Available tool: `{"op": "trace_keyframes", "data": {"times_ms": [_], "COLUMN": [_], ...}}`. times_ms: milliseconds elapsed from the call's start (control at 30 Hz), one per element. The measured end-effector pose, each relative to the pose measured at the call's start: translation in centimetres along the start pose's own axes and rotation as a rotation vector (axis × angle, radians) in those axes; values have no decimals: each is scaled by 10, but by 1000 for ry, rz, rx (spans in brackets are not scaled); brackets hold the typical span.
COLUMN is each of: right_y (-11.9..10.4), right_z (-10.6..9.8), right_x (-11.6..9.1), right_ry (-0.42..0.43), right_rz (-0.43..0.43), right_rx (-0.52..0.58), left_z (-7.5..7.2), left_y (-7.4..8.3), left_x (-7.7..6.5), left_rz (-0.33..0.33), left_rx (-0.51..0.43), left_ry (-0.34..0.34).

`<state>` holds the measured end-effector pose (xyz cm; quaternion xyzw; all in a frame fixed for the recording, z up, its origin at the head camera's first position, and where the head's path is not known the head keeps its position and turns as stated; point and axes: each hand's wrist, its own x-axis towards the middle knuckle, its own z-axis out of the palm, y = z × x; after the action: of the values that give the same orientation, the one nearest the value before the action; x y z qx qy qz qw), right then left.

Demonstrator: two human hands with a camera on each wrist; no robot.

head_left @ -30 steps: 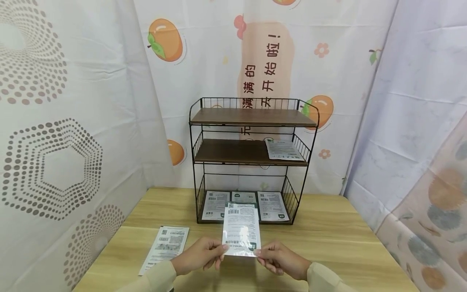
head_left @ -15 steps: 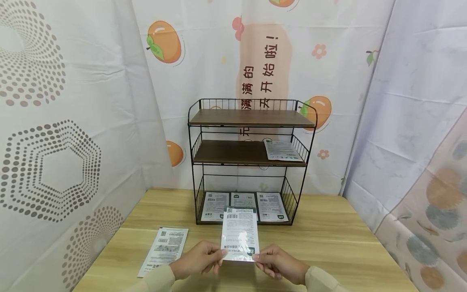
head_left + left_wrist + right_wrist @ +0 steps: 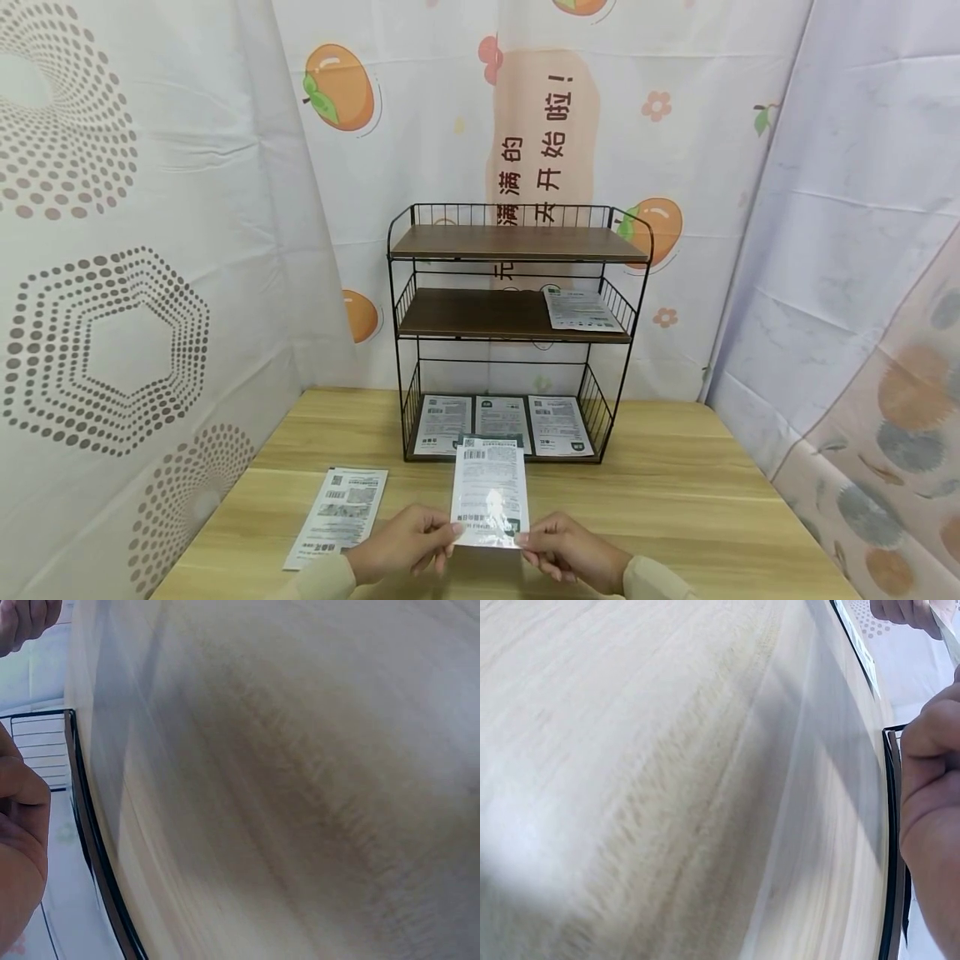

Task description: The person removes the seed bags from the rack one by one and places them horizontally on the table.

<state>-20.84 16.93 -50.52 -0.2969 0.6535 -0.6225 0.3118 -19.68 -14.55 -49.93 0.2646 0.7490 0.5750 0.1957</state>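
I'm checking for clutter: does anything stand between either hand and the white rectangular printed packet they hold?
Nothing visible does. In the head view, the left hand and right hand pinch the white rectangular printed packet directly at its near corners. Another white printed packet lies to its left on the light wooden table.

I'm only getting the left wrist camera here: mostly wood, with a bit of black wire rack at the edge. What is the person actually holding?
Observer: A white packet, pinched near its two closest corners by the left grip and right grip.
Visitor: Oh! And is there anything at the bottom of that rack?
Observer: Yes, the rack has three packets side by side on its lowest level.
Visitor: Anything lying loose on the table?
Observer: Another packet lies on the table, left of the held one.
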Motion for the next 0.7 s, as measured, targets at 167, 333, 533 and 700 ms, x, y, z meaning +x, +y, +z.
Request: {"op": "trace_keyframes", "data": {"times_ms": [167,333,533,700], "right_y": [4,6,7,8], "right_z": [4,6,10,14], "right_x": [0,2,3,4], "right_ry": [-12,-26,-30,-24], "right_rz": [1,5,27,44], "right_rx": [6,26,45,26], "left_z": [0,-1,0,-1], "left_y": [-2,-6,-10,-12], "left_x": [-3,-6,-11,-14], "left_rz": [8,-3,-14,-28], "left_rx": [24,41,50,30], "left_ry": [-14,-17,-6,-11]}}
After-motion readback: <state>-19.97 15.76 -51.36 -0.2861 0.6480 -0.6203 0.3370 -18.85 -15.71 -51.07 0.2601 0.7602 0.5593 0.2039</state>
